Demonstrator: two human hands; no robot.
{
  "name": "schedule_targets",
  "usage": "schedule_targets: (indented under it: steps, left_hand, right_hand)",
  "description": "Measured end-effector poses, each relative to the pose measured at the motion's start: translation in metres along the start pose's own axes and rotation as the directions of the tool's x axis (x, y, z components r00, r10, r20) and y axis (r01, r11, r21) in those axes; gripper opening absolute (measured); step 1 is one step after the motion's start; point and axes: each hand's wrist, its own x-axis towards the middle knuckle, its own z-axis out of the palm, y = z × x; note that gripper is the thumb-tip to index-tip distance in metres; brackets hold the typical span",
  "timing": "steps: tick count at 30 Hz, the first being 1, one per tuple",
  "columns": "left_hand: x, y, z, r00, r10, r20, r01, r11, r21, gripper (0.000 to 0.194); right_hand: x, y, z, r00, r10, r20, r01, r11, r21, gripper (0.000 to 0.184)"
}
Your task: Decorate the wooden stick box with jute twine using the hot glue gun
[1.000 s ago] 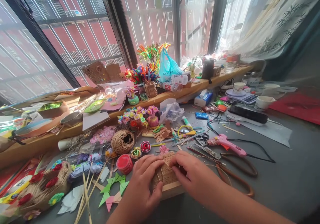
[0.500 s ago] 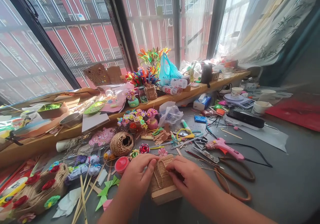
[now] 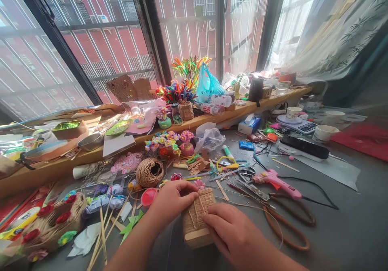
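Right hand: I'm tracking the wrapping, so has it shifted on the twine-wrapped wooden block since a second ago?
Yes. The right hand slid down toward the twine-wrapped wooden block's near end, farther from the ball of jute twine.

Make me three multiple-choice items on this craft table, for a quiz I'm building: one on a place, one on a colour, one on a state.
1. Where is the twine ball?
A. beyond the left hand
B. on the sill
C. by the scale

2. What colour is the glue gun?
A. blue
B. pink
C. green

3. How is the twine-wrapped box held?
A. by one hand
B. by no hand
C. by both hands

Answers:
1 A, it lies on the table past the left hand.
2 B, its body is pink.
3 C, the left hand and right hand both press on it.
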Motion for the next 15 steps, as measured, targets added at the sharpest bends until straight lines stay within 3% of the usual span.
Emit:
schedule_targets:
  steps: [5,9,15]
  left_hand:
    - [-0.002,-0.003,0.004,0.999,-0.02,-0.045,0.018,0.999,-0.043,0.023]
    - [-0.003,-0.006,0.006,0.998,-0.022,-0.065,0.016,0.995,-0.095,0.022]
    - [-0.001,-0.017,0.014,0.997,-0.044,-0.062,0.029,0.972,-0.232,0.026]
  right_hand:
    - [0.0,-0.003,0.0,1.0,0.028,0.012,-0.028,0.999,0.027,0.029]
    - [0.004,-0.002,-0.003,0.986,0.146,0.078,-0.156,0.979,0.134,0.017]
    - [0.028,0.001,-0.009,0.886,0.418,0.198,-0.441,0.893,0.088,0.026]
